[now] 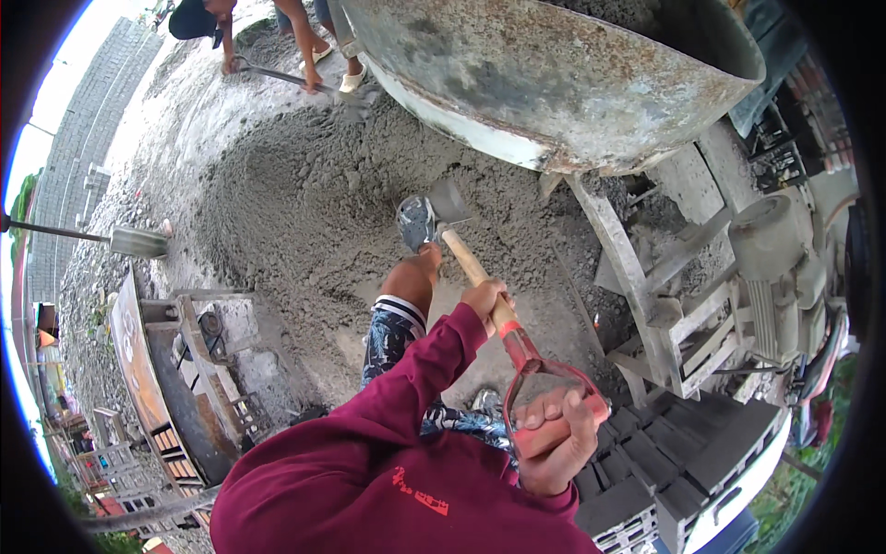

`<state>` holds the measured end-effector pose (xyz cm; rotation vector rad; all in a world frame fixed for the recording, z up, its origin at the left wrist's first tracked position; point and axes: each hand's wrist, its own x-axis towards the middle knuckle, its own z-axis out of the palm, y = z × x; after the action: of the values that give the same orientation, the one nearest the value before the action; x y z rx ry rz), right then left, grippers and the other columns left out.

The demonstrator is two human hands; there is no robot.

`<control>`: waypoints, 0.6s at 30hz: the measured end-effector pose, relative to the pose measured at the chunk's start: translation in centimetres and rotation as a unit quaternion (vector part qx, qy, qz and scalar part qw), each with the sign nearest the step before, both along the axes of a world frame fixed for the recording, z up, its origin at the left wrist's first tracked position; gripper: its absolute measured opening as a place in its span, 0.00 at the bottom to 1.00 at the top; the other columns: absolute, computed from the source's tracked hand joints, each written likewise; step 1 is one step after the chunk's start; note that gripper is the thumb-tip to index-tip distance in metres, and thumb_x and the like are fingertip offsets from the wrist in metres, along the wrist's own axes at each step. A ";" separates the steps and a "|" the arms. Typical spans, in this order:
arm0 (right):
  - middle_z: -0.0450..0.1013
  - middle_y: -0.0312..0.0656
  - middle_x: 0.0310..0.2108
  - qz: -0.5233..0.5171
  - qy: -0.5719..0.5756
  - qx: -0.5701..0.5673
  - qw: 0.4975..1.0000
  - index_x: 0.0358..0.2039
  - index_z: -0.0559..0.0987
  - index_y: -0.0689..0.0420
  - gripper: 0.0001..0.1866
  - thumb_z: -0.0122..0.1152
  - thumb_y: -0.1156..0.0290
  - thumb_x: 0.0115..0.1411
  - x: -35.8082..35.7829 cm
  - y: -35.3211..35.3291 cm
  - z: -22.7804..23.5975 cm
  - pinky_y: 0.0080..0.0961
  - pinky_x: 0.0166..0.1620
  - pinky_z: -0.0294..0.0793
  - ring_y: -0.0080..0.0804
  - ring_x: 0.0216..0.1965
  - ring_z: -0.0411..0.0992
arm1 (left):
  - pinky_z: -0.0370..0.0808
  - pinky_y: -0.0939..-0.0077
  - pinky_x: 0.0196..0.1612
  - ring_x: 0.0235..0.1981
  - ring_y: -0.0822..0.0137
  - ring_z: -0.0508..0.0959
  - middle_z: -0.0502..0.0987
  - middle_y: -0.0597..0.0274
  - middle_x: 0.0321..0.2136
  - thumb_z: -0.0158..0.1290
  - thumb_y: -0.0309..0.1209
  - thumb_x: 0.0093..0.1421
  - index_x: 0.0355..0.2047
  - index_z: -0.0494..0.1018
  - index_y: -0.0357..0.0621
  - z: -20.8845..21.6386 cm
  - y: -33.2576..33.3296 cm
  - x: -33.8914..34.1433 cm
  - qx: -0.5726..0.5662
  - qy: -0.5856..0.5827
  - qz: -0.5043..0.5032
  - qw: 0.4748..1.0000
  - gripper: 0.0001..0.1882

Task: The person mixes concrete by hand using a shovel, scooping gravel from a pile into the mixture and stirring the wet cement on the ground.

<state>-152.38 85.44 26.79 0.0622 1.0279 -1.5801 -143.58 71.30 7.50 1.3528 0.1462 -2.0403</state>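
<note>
I hold a shovel [471,263] with a wooden shaft, a red D-shaped grip and a grey metal blade. My left hand [486,305] is wrapped round the lower shaft. My right hand [558,443] is closed on the red crossbar of the grip, close to my body. The blade rests at the edge of a wide heap of wet grey concrete mix [314,203], beside my dark patterned shoe [417,223]. How deep the blade sits in the mix I cannot tell.
A large rusty mixer drum [544,83] looms ahead on the right, above a frame [618,249] and a motor [771,240]. A co-worker's hand [314,78] holds another shovel at the far left. Grey blocks [646,462] stand at right; a metal-sided machine [171,369] is at left.
</note>
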 end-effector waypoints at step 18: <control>0.68 0.38 0.19 0.021 0.112 0.142 0.983 0.28 0.70 0.58 0.07 0.58 0.72 0.50 2.5 7.2 -20.7 0.29 0.25 0.72 0.30 0.19 0.69 | 0.77 0.61 0.28 0.24 0.61 0.78 0.75 0.56 0.28 0.52 0.63 0.54 0.44 0.69 0.44 -16.8 3.2 10.2 -0.014 -0.176 -0.186 0.966 0.34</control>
<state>-149.87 92.62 6.07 0.0582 1.4184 -1.4150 -133.42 74.45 -9.34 1.8073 -0.3162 -2.0399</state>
